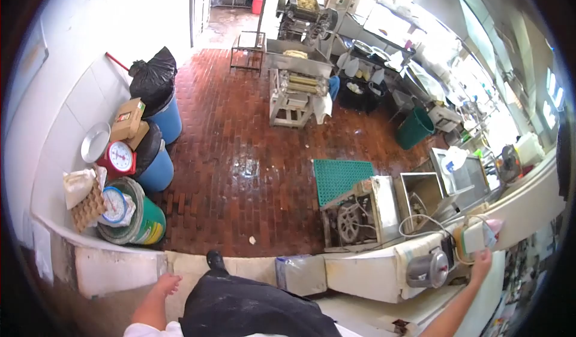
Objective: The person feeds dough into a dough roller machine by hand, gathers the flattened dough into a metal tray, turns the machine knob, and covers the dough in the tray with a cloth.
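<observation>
My left hand (168, 283) hangs low beside the black apron (252, 310), its fingers loosely bent and apart with nothing in them. My right hand (482, 265) reaches out to the right, at the lower edge of a small white box (474, 239) on the ledge. Its fingers are too small to tell whether they grip the box or only touch it. A pale cable (459, 258) loops close to that hand. Left of it stands a shiny metal pot (428, 269). A black shoe (216, 261) shows at the step.
Blue bins (158, 168), a red scale (120, 158) and a green bucket (150, 217) line the left wall. A dough machine (294, 91) stands ahead on the red brick floor (240, 139). A green mat (342, 178) lies near a machine with a pulley (350, 226).
</observation>
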